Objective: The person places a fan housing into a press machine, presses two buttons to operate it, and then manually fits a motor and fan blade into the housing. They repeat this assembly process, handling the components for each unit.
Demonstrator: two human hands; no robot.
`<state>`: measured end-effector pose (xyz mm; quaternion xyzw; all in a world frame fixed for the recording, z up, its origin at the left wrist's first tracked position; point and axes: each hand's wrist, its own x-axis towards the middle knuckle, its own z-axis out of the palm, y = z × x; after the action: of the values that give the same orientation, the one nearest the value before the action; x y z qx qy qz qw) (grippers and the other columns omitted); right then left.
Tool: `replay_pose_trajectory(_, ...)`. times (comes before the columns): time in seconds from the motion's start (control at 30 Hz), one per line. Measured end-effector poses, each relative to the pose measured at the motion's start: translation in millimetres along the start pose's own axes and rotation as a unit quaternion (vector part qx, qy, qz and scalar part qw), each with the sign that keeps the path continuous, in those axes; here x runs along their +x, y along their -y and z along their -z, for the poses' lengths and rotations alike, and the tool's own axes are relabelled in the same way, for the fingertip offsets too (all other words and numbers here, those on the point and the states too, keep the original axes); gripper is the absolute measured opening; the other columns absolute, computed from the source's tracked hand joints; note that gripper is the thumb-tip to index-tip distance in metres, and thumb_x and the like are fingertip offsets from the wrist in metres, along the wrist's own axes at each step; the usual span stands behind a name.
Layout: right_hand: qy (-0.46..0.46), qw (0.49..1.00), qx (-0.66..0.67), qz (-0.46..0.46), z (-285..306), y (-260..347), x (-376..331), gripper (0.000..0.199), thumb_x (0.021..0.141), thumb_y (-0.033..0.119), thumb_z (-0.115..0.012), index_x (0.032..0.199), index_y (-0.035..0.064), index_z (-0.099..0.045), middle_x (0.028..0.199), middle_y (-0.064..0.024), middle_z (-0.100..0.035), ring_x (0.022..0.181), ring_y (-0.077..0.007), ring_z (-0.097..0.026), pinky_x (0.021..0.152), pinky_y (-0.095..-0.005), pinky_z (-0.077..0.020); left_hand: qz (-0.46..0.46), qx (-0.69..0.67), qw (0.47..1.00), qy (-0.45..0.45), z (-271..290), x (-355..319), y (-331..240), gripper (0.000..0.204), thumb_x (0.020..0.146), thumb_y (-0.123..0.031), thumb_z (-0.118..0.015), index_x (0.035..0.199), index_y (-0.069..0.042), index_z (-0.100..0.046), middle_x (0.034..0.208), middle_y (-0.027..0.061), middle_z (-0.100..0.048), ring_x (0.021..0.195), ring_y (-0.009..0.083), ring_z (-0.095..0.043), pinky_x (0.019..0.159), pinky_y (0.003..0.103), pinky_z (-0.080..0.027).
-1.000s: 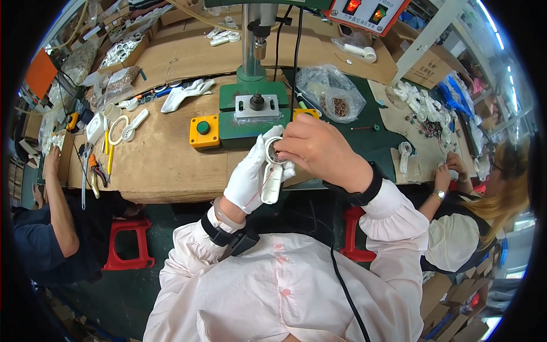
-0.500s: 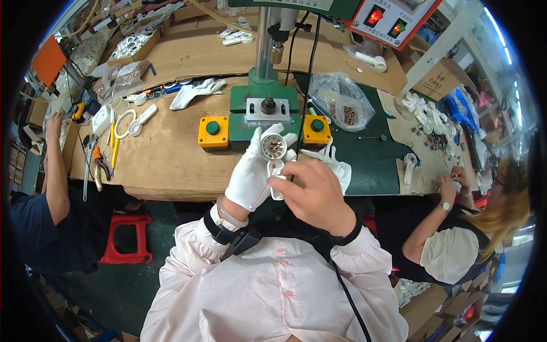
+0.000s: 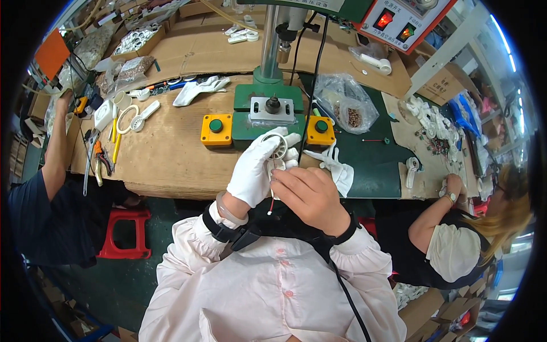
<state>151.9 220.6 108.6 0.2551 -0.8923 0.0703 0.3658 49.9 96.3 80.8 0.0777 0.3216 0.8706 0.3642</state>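
My left hand (image 3: 249, 175), in a white glove, is closed around a white plastic fan housing (image 3: 282, 149) with a round slotted head and a short handle. My bare right hand (image 3: 317, 196) works at the handle end, its fingertips bent together over it. Below those fingers hangs a thin red wire (image 3: 272, 204) with a small white connector at its end. My right fingers cover most of the handle, so what they pinch is hidden. Just beyond my hands stands a green press (image 3: 242, 102) with a metal fixture (image 3: 273, 109) on its base.
Yellow button boxes (image 3: 216, 131) flank the press. A white glove (image 3: 340, 171) lies right of my hands, near a clear bag (image 3: 347, 100) of small copper-coloured parts. Pliers (image 3: 102, 159) and white rings lie at left. Co-workers sit on both sides; a red stool (image 3: 126, 233) stands at left.
The housing's round head has tilted in my left hand, so its inside shows less. The red wire, earlier lying across my left wrist, now hangs down beneath my right fingers.
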Motion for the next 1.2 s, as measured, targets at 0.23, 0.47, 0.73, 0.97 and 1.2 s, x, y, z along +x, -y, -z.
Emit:
replay_pose_trajectory(0.23, -0.007, 1.000, 0.007, -0.010, 0.6, -1.4, -4.7, 0.027, 0.070, 0.010, -0.069, 0.097, 0.0070, -0.069, 0.106, -0.0040, -0.069, 0.095, -0.0208, -0.063, 0.070, -0.0321, -0.0474, -0.014, -0.004, 1.000, 0.006, 1.2, -0.3, 0.2, 0.044, 0.098, -0.024, -0.053, 0.136, -0.002, -0.048, 0.131, 0.0184, -0.058, 0.090, 0.0191, -0.060, 0.080, 0.032, -0.052)
replay_pose_trajectory(0.47, 0.005, 1.000, 0.006, -0.015, -0.4, -2.7, -5.4, 0.027, 0.069, 0.010, -0.069, 0.096, 0.0068, -0.070, 0.105, -0.0034, -0.069, 0.095, -0.0209, -0.063, 0.070, -0.0321, -0.0477, -0.008, -0.046, 0.999, 0.008, 2.2, -0.4, 0.3, 0.037, 0.098, -0.020, -0.055, 0.131, -0.006, -0.047, 0.131, 0.0186, -0.058, 0.089, 0.0198, -0.063, 0.078, 0.033, -0.055)
replay_pose_trajectory(0.73, 0.023, 1.000, 0.003, -0.021, -1.7, -3.0, -4.7, 0.027, 0.069, 0.010, -0.069, 0.096, 0.0082, -0.070, 0.105, -0.0026, -0.069, 0.095, -0.0210, -0.063, 0.072, -0.0320, -0.0482, -0.033, 0.012, 0.999, -0.009, 2.0, -0.9, 1.8, 0.044, 0.099, -0.024, -0.052, 0.137, -0.003, -0.046, 0.132, 0.0198, -0.057, 0.097, 0.0218, -0.062, 0.083, 0.035, -0.052)
replay_pose_trajectory(0.97, 0.037, 0.993, 0.091, -0.070, 10.4, -13.9, 4.6, 0.031, 0.066, 0.009, -0.076, 0.096, 0.0096, -0.070, 0.097, -0.0031, -0.068, 0.090, -0.0225, -0.063, 0.071, -0.0323, -0.0483, -0.009, -0.050, 0.999, 0.014, 13.1, 1.7, 2.0, 0.044, 0.103, -0.029, -0.044, 0.139, -0.003, -0.045, 0.133, 0.0190, -0.056, 0.105, 0.0237, -0.062, 0.091, 0.037, -0.052)
replay_pose_trajectory(1.2, -0.001, 0.980, 0.131, -0.151, 7.9, -42.5, 30.9, 0.034, 0.068, 0.007, -0.080, 0.101, 0.0084, -0.072, 0.084, -0.0055, -0.064, 0.079, -0.0258, -0.059, 0.067, -0.0344, -0.0475, 0.024, -0.118, 0.992, 0.049, 8.8, 5.6, 5.3, 0.051, 0.105, -0.045, -0.038, 0.136, -0.005, -0.046, 0.134, 0.0151, -0.055, 0.109, 0.0228, -0.061, 0.094, 0.040, -0.051)
